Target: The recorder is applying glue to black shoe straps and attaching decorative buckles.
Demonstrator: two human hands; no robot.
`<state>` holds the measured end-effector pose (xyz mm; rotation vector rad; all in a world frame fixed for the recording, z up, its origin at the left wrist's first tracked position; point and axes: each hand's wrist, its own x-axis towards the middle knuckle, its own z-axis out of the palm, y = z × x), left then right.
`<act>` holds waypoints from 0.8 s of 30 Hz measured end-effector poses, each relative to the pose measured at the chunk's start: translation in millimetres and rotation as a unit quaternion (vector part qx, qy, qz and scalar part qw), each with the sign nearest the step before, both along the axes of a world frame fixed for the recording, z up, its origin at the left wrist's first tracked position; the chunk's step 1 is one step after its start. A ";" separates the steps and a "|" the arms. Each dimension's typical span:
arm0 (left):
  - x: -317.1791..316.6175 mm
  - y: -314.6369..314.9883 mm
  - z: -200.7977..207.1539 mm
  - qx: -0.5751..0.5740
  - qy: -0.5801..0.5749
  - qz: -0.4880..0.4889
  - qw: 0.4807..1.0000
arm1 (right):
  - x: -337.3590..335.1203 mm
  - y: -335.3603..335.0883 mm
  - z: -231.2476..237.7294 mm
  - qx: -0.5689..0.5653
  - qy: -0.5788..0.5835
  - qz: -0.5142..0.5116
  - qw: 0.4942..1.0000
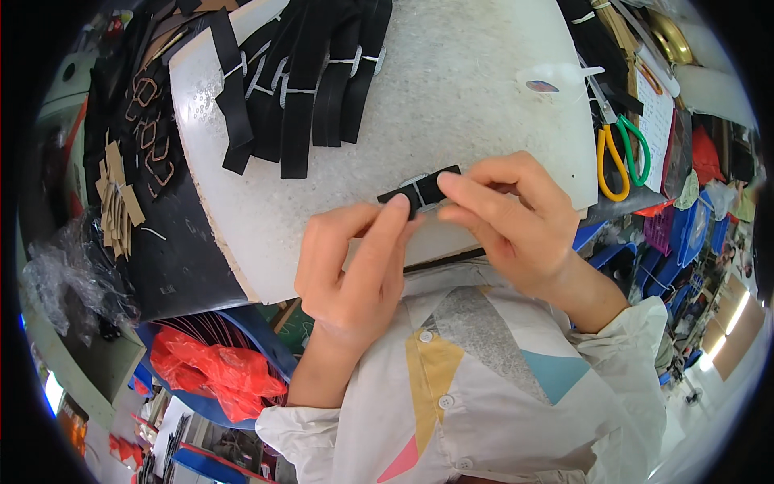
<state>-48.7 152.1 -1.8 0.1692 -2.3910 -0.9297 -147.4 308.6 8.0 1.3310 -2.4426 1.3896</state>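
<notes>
A short piece of black strap (430, 189) with a thin pale ring or bar across its middle is pinched between my two hands, just above the board's near edge. My left hand (348, 262) grips its left end between thumb and finger. At the other end, my right hand (516, 222) pinches the strap between thumb and forefinger. Farther off to the left, several black straps (298, 105) lie fanned out side by side, each with a similar pale metal ring around it.
Beneath the work is a worn white board (476, 89). Scissors (614, 161) with yellow and green handles lie at its right edge. Copper-coloured rings (147, 137) and tan strips (118, 198) rest on the left. Below stands a blue bin (278, 355) with a red plastic bag (218, 371).
</notes>
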 end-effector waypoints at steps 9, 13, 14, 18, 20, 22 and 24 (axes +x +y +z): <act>3.1 -11.1 -0.2 -0.009 -0.044 -0.058 0.997 | 2.3 10.0 -2.3 0.065 -0.003 0.037 0.997; 2.5 -9.4 -3.4 -0.003 -0.037 -0.056 0.998 | 3.0 9.2 -1.5 0.093 0.002 0.056 0.994; 2.1 -9.6 -3.3 -0.004 -0.037 -0.056 0.998 | 2.7 9.4 -2.1 0.099 0.011 0.062 0.993; 0.7 -10.4 -0.5 -0.015 -0.049 -0.061 0.997 | 0.9 10.2 -5.5 0.113 0.042 0.079 0.990; 1.7 -10.5 2.7 -0.014 -0.071 -0.064 0.995 | 0.9 10.5 -5.8 0.118 0.054 0.081 0.988; 1.7 -10.0 3.1 -0.014 -0.072 -0.063 0.995 | 1.1 10.8 -5.9 0.124 0.064 0.082 0.987; 1.6 -9.9 1.8 -0.018 -0.062 -0.063 0.996 | 1.0 10.6 -5.9 0.126 0.073 0.086 0.986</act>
